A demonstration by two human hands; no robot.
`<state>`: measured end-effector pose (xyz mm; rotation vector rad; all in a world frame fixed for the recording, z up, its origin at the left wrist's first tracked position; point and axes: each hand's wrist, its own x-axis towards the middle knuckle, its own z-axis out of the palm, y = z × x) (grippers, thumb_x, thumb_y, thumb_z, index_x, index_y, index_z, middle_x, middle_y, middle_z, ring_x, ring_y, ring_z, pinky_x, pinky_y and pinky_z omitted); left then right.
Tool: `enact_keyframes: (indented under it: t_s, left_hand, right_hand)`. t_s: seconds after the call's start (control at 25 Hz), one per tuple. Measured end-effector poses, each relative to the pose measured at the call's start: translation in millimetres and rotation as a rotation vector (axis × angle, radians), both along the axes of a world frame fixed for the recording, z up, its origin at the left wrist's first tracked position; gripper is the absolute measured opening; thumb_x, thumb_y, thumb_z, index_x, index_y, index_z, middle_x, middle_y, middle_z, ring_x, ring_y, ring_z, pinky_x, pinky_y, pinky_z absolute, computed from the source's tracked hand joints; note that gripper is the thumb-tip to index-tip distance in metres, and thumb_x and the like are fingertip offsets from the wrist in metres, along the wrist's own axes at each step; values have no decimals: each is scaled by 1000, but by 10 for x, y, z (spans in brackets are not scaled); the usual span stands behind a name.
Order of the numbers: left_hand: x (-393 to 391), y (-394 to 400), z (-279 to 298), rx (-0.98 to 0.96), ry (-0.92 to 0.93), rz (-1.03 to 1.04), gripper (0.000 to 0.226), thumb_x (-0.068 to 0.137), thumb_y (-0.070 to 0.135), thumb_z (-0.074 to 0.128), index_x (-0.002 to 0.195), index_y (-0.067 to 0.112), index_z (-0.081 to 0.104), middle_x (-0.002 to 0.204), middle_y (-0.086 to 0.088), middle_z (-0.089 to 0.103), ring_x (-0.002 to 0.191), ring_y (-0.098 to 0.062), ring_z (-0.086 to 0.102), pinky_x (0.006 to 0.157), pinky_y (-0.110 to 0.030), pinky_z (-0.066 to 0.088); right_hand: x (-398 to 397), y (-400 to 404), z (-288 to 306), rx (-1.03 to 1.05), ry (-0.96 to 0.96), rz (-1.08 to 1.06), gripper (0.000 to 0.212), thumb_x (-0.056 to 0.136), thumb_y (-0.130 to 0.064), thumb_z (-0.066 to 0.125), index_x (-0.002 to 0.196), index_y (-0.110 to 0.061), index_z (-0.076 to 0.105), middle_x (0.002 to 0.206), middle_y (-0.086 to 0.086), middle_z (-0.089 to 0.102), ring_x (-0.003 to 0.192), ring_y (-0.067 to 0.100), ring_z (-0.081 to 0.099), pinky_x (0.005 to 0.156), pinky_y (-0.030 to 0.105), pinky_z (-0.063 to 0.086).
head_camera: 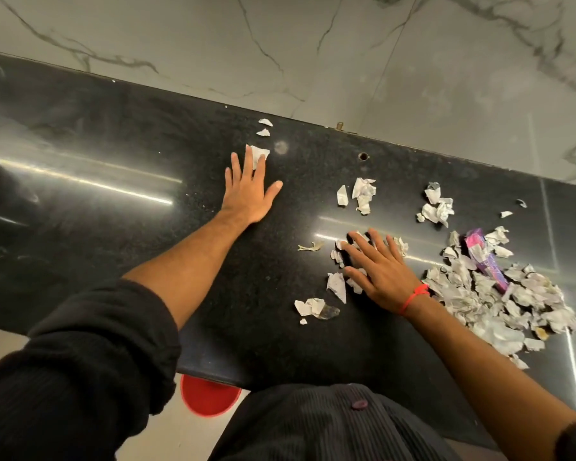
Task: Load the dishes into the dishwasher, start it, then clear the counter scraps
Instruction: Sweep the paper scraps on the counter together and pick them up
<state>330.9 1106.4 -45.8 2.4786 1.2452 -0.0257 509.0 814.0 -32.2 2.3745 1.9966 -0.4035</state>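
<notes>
- Left arm: a black knit sleeve (80, 354), thick and softly ribbed, bunched into folds well above the wrist; bare forearm below it.
- Right wrist: a thin red thread bracelet (414, 296), knotted.
- Torso: a dark ribbed garment (313, 427) bearing one small dark purple button (359, 404).

On the polished black stone surface (147, 227), the left hand (246, 191) lies flat, its fingers (261, 164) on a torn white paper scrap (258, 154). To its right, the right hand (379, 267) rests on loose scraps (338, 254); a large heap of torn paper (499, 304) lies further right, with a purple foil wrapper (482, 257) on it.
</notes>
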Motion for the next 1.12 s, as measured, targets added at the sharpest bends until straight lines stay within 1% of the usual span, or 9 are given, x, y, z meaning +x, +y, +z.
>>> enact_keyframes:
  t_s: [0.12,0.2,0.28,0.32,0.4,0.52,0.72,0.96,1.12]
  left_hand:
    - [231,-313,-12,10,57,-81,80,102,64,20,162,11,9,170,-13,-4,155,-38,-9,125,-56,-3]
    - [380,-770,69,-68,-61,-277,71,105,58,19,161,14,16,170,-11,2,156,-33,-6,126,-54,-2]
    - [437,-1166,106,-136,-214,-437,57,109,43,27,159,14,26,170,-6,10,157,-27,-3,127,-51,-2]
    - [446,-1223,104,-148,-291,-425,52,109,33,31,156,12,31,170,-6,13,157,-26,-1,127,-49,-2]
    - [436,-1088,108,-151,-381,-287,46,106,20,38,151,9,39,168,-7,18,157,-30,2,127,-51,1]
    - [396,-620,111,-90,-348,-161,41,103,17,43,144,13,46,168,-11,19,156,-35,5,125,-55,8]
    - [451,151,149,-40,-156,-90,59,103,37,50,154,14,33,169,-15,6,156,-37,-1,125,-56,8]
    - [650,790,115,-101,74,-49,82,105,55,34,161,7,0,169,-13,-12,155,-33,-12,126,-53,-1]
    - [756,756,85,-70,142,-105,87,102,64,23,161,6,-5,169,-10,-11,155,-33,-13,126,-52,-4]
  right_hand:
    - [78,-18,139,210,137,-104,56,102,-53,24,147,-24,42,160,2,29,149,26,22,121,54,17]
    - [141,175,245,321,219,-192,49,104,-46,32,145,-22,43,158,3,32,148,22,25,120,53,21]
    - [160,428,313,308,271,-246,53,103,-50,29,149,-26,37,162,1,24,151,22,16,122,50,13]
    - [166,564,323,265,257,-234,56,102,-54,25,152,-29,33,164,0,18,152,24,11,122,49,10]
    - [157,781,279,162,135,-152,60,99,-61,19,154,-37,24,166,-1,7,152,30,3,121,53,6]
    - [216,969,153,14,4,-97,66,95,-69,15,155,-42,11,166,-4,-4,152,33,-4,120,61,4]
    - [397,765,-64,-85,-38,-156,69,92,-76,14,153,-49,-1,166,-8,-4,152,31,-9,118,64,4]
    - [305,260,-169,-40,-37,-205,67,91,-73,12,153,-49,5,166,-8,-2,152,31,-8,120,60,5]
    - [353,279,-188,-23,26,-214,64,92,-72,15,153,-51,7,166,-9,-2,152,29,-11,120,58,0]
